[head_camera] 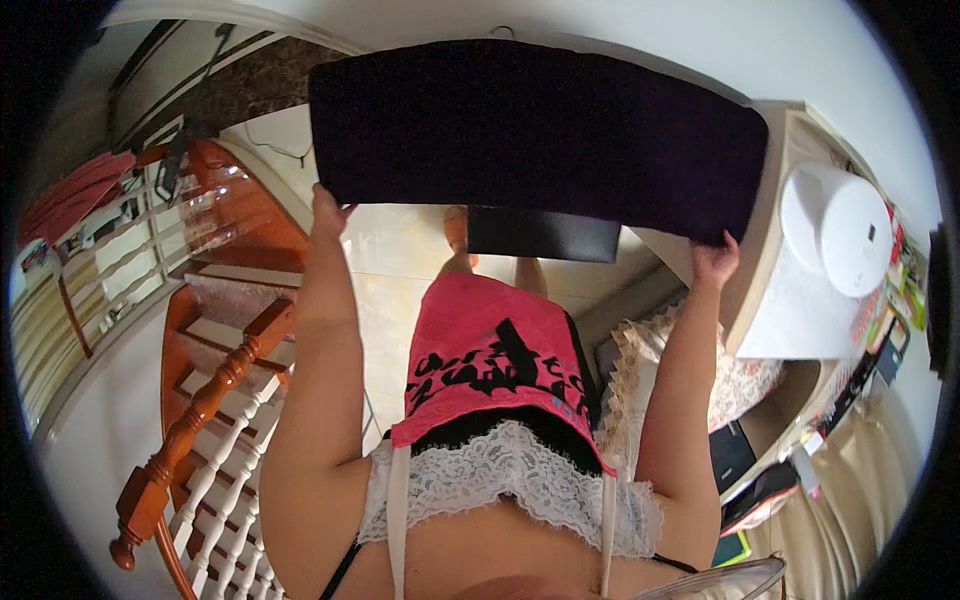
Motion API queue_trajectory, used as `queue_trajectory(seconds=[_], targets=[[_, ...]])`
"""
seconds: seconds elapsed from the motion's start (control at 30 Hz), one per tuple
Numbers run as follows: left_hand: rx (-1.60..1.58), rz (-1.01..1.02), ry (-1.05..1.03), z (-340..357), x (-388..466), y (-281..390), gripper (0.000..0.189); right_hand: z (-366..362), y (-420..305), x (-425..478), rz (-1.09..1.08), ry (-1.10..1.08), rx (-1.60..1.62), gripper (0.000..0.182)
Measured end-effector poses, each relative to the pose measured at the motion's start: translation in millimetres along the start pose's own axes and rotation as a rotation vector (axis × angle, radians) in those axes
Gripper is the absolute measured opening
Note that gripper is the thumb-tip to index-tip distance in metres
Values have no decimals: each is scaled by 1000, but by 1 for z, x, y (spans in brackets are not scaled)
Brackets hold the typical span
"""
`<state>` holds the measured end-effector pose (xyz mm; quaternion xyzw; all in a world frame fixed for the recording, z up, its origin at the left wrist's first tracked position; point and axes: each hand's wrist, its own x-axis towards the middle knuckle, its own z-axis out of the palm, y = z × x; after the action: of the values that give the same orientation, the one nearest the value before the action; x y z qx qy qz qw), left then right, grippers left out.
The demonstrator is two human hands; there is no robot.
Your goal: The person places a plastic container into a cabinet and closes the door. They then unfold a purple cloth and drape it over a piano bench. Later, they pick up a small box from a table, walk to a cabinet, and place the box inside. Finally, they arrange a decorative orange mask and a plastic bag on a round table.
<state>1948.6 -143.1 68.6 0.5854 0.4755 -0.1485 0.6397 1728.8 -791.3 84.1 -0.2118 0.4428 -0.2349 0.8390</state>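
A wide piece of black fabric [536,135] stretches between my two hands in front of a pale wall. My left hand [330,212] grips its near left corner, and my right hand [714,259] pinches the near edge towards the right. The fabric looks spread nearly flat, its long near edge sagging slightly. Below that edge a black smooth-faced object [544,234] shows in part; the fabric hides the remainder, so its kind is unclear. My bare feet and legs appear beside it on the tiled floor.
Left of me, a wooden newel post [199,405] and white balusters [225,476] border a staircase [217,330]. On the right, a white round appliance [844,229] stands on a white counter [799,322]. Lace-trimmed fabric [634,375] hangs below the counter, near my right arm.
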Motion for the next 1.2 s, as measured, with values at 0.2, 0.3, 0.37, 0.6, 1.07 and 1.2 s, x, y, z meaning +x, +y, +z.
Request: queue_trajectory(seconds=[0.2, 0.3, 0.37, 0.6, 1.07, 1.2], targets=[[49, -88, -10, -6, -43, 25, 71, -18, 11, -34, 113, 202, -373, 51], [2, -5, 23, -20, -71, 19, 74, 12, 23, -84, 97, 33, -833, 46], [56, 136, -108, -48, -68, -7, 71, 54, 33, -143, 60, -175, -1021, 41], [689, 69, -342, -58, -60, -40, 67, 206, 6, -300, -382, -1359, -951, 17], [1003, 64, -379, -83, -27, -91, 52, 240, 6, -424, -609, -1543, -98, 19], [1029, 13, -435, -80, -35, -98, 52, 237, -12, -425, -423, -1816, -239, 19]])
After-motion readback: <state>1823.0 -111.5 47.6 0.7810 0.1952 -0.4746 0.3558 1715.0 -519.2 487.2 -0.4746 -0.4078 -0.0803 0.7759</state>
